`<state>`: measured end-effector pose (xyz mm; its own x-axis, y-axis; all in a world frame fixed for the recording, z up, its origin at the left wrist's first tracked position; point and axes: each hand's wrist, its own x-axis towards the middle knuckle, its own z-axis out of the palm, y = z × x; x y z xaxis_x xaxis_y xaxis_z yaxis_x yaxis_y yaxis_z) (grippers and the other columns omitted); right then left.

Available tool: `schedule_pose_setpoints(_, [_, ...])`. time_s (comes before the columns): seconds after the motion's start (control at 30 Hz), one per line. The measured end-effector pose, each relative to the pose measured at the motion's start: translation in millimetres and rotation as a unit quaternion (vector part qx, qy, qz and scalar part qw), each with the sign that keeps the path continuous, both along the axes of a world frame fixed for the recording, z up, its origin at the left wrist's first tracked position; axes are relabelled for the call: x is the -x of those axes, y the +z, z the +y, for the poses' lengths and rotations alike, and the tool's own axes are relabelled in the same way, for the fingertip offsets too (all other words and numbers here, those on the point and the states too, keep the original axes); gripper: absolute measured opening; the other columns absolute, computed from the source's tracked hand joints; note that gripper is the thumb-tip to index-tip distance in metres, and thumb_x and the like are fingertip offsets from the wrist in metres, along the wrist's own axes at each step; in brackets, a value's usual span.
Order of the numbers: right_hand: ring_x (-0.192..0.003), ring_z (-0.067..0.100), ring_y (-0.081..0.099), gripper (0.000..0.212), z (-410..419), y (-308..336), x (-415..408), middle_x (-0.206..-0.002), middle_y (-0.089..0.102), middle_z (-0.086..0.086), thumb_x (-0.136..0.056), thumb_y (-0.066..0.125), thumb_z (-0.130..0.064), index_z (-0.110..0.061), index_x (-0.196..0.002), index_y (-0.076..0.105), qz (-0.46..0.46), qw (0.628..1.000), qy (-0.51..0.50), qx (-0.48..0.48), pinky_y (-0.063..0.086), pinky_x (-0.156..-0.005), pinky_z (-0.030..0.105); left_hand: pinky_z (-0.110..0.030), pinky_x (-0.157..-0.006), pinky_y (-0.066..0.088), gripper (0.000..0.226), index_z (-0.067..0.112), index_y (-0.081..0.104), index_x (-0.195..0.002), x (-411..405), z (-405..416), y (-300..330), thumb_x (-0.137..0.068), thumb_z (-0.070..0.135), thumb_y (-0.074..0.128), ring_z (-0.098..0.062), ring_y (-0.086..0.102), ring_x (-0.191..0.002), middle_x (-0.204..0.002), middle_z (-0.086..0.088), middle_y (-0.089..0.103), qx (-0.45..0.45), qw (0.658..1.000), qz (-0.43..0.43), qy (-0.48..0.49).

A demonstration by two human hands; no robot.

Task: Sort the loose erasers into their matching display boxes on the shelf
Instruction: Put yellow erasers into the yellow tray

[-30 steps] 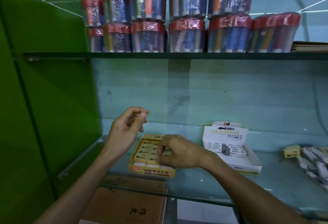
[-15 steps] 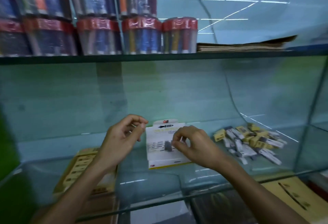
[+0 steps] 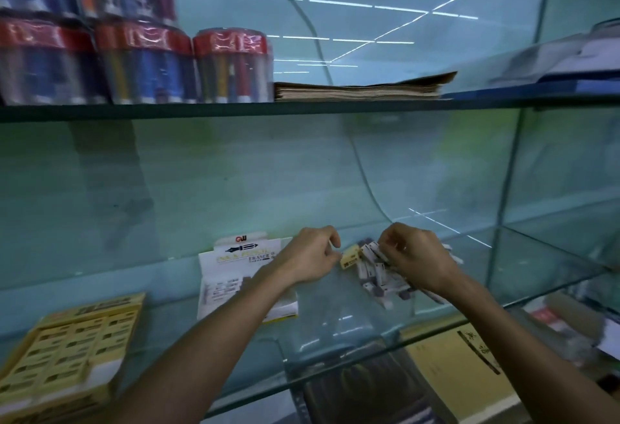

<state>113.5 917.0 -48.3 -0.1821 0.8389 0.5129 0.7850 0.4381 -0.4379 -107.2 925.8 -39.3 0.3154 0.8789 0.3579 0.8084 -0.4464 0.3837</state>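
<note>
1. Picking step: reaching into the loose heap of small white-sleeved erasers (image 3: 377,271) under the right hand (image 3: 416,256), fingers curled; grasp not discernible.
2. Left hand (image 3: 310,257), curled, touching a small yellow rectangular eraser (image 3: 350,256) at its fingertips; grip uncertain.
3. Next, probably: carrying yellow to the yellow cardboard display box (image 3: 67,343) far left of that hand; white open display box (image 3: 235,276) lying just behind its wrist.

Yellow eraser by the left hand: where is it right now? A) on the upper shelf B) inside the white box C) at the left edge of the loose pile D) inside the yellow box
C: the yellow eraser sits at the left edge of the loose pile, just beside the left hand.
</note>
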Motion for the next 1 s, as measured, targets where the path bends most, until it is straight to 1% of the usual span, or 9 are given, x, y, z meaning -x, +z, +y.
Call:
schedule_pose_setpoints(0.07, [-0.073, 0.009, 0.058, 0.009, 2, 1, -6, -0.078, 0.066, -0.011, -0.089, 0.058, -0.022, -0.027, -0.082, 0.062, 0.001, 1.0, 0.0, 0.005, 0.039, -0.06, 0.02, -0.031, -0.082, 0.051, 0.025, 0.013, 0.061, -0.111, -12, 16, -4, -0.089, 0.024, 0.064, -0.025, 0.063, -0.097, -0.105, -0.01, 0.069, 0.023, 0.999, 0.036, 0.018])
schedule_pose_setpoints(0.17, [-0.071, 0.008, 0.057, 0.009, 6, 3, -10, -0.078, 0.066, -0.011, -0.089, 0.058, -0.023, -0.025, -0.082, 0.063, -0.005, 1.0, -0.004, 0.004, 0.036, -0.055, 0.008, -0.034, -0.081, 0.051, 0.023, 0.012, 0.059, -0.108, -23, 29, -11, -0.087, 0.02, 0.063, -0.029, 0.062, -0.099, -0.109, -0.013, 0.067, 0.036, 0.996, 0.074, 0.033])
schedule_pose_setpoints(0.37, [-0.076, 0.009, 0.057, 0.008, 11, 2, -9, -0.082, 0.066, -0.008, -0.091, 0.057, -0.024, -0.023, -0.087, 0.064, -0.006, 1.0, 0.01, 0.003, 0.038, -0.058, 0.01, -0.029, -0.075, 0.046, 0.018, 0.012, 0.059, -0.102, -28, 36, -19, -0.086, 0.004, 0.057, -0.029, 0.063, -0.098, -0.107, -0.013, 0.065, 0.041, 0.997, 0.061, 0.033])
schedule_pose_setpoints(0.47, [-0.077, 0.009, 0.059, 0.006, 12, 0, -6, -0.083, 0.067, -0.008, -0.09, 0.059, -0.023, -0.024, -0.088, 0.064, -0.006, 1.0, 0.024, -0.003, 0.043, -0.065, 0.02, -0.021, -0.071, 0.046, 0.016, 0.013, 0.065, -0.099, -23, 33, -16, -0.087, 0.005, 0.058, -0.022, 0.065, -0.093, -0.103, -0.008, 0.069, 0.043, 0.999, 0.004, 0.03])
schedule_pose_setpoints(0.57, [-0.076, 0.004, 0.058, 0.003, 10, -1, -1, -0.084, 0.062, -0.01, -0.09, 0.062, -0.02, -0.022, -0.09, 0.065, 0.017, 0.998, 0.047, -0.028, 0.041, -0.064, 0.008, -0.01, -0.061, 0.049, 0.012, 0.016, 0.066, -0.09, -18, 26, -6, -0.085, 0.006, 0.063, -0.012, 0.066, -0.069, -0.084, -0.005, 0.071, 0.081, 0.988, -0.128, 0.028])
schedule_pose_setpoints(0.7, [-0.084, -0.003, 0.055, 0.014, 7, -4, 9, -0.095, 0.055, -0.014, -0.087, 0.068, -0.021, -0.024, -0.1, 0.061, 0.021, 0.991, 0.099, -0.09, 0.039, -0.064, 0.008, -0.028, -0.067, 0.059, 0.011, 0.007, 0.064, -0.09, -9, 7, 9, -0.089, -0.003, 0.061, -0.021, 0.067, -0.065, -0.076, -0.013, 0.069, 0.158, 0.928, -0.336, -0.032])
schedule_pose_setpoints(0.83, [-0.091, 0.0, 0.056, 0.025, 3, -3, 21, -0.108, 0.056, -0.012, -0.085, 0.07, -0.017, -0.026, -0.105, 0.058, 0.009, 0.979, 0.157, -0.133, 0.046, -0.067, 0.013, -0.022, -0.062, 0.056, 0.011, 0.006, 0.067, -0.091, 1, -6, 15, -0.09, -0.002, 0.061, -0.019, 0.067, -0.065, -0.077, -0.014, 0.069, 0.174, 0.917, -0.354, -0.063])
schedule_pose_setpoints(0.93, [-0.088, -0.001, 0.057, 0.022, 0, -2, 30, -0.106, 0.061, -0.008, -0.085, 0.07, -0.013, -0.023, -0.102, 0.06, 0.004, 0.973, 0.182, -0.146, 0.046, -0.069, 0.01, -0.024, -0.064, 0.056, 0.008, 0.005, 0.068, -0.093, 13, -12, 15, -0.09, 0.0, 0.063, -0.021, 0.068, -0.068, -0.081, -0.017, 0.069, 0.172, 0.916, -0.358, -0.065])
schedule_pose_setpoints(1.0, [-0.084, 0.003, 0.058, 0.02, -3, -4, 37, -0.104, 0.062, -0.006, -0.086, 0.07, -0.014, -0.022, -0.101, 0.061, 0.002, 0.971, 0.192, -0.144, 0.049, -0.069, 0.015, -0.025, -0.065, 0.056, 0.007, 0.003, 0.068, -0.095, 23, -18, 14, -0.09, 0.0, 0.063, -0.021, 0.068, -0.068, -0.081, -0.017, 0.069, 0.169, 0.915, -0.36, -0.069])
